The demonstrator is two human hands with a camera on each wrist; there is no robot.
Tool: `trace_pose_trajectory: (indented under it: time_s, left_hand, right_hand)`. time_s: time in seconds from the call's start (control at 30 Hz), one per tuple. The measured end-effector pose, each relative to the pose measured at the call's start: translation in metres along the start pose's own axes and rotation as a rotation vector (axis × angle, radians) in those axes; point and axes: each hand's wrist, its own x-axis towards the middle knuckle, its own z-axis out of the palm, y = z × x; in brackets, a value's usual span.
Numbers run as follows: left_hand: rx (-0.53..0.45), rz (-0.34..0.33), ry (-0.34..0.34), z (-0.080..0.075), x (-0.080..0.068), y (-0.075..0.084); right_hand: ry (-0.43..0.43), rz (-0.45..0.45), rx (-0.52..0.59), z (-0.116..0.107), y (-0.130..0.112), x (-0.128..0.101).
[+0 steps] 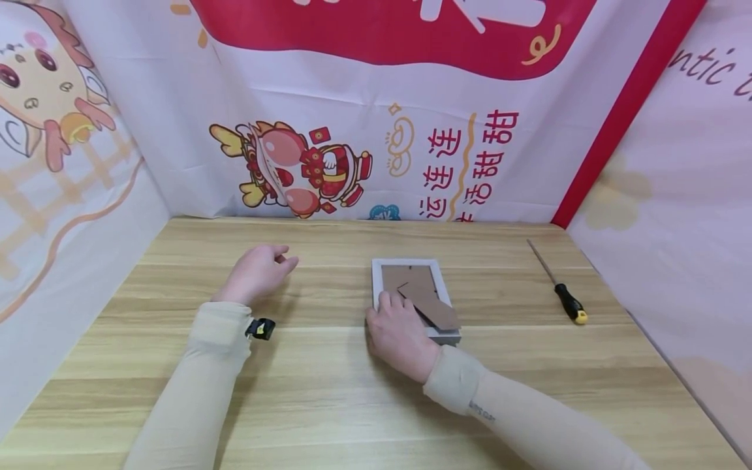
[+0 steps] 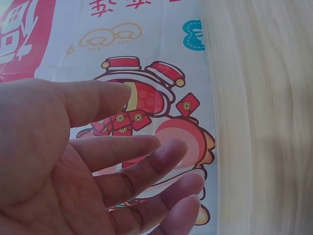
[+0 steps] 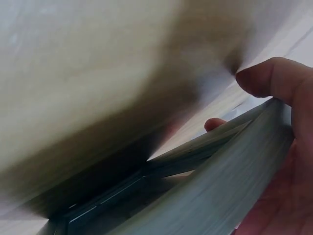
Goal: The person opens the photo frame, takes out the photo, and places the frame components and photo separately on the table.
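A white picture frame [image 1: 418,287] lies face down on the wooden table [image 1: 329,391], with its brown cardboard back and fold-out stand showing. My right hand [image 1: 399,336] grips the frame's near left corner. In the right wrist view the thumb [image 3: 271,78] curls over the frame's edge [image 3: 230,181], which is tilted up off the table. My left hand [image 1: 258,271] is to the left of the frame, apart from it. Its fingers [image 2: 127,166] are loosely spread and hold nothing.
A screwdriver [image 1: 558,287] with a black and yellow handle lies at the right of the table. Printed cloth walls [image 1: 364,130] close in the back and both sides. A small black device [image 1: 260,328] sits at my left wrist.
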Motion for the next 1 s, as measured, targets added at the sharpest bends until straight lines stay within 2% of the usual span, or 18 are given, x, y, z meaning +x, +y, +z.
trace_pose_trajectory:
  time_s: [0.4,0.7,0.8,1.0]
  left_hand:
    - [0.005,0.0,0.004,-0.0019,0.0004,0.0006]
    - [0.013,0.025,0.019,-0.0039,-0.0027,0.0019]
    - [0.001,0.021,0.017,-0.0046,-0.0026,0.0023]
    - [-0.005,0.037,0.031,-0.0053,-0.0016,0.0003]
  right_hand:
    - [0.055,0.013,-0.009,0.0025,-0.0067,-0.0002]
    - [0.135,-0.02,-0.076,0.0036,-0.0071,-0.003]
    - [0.124,-0.022,-0.091,0.005,-0.0078,-0.0043]
    - [0.048,-0.021,-0.116,0.0062,-0.0084,-0.006]
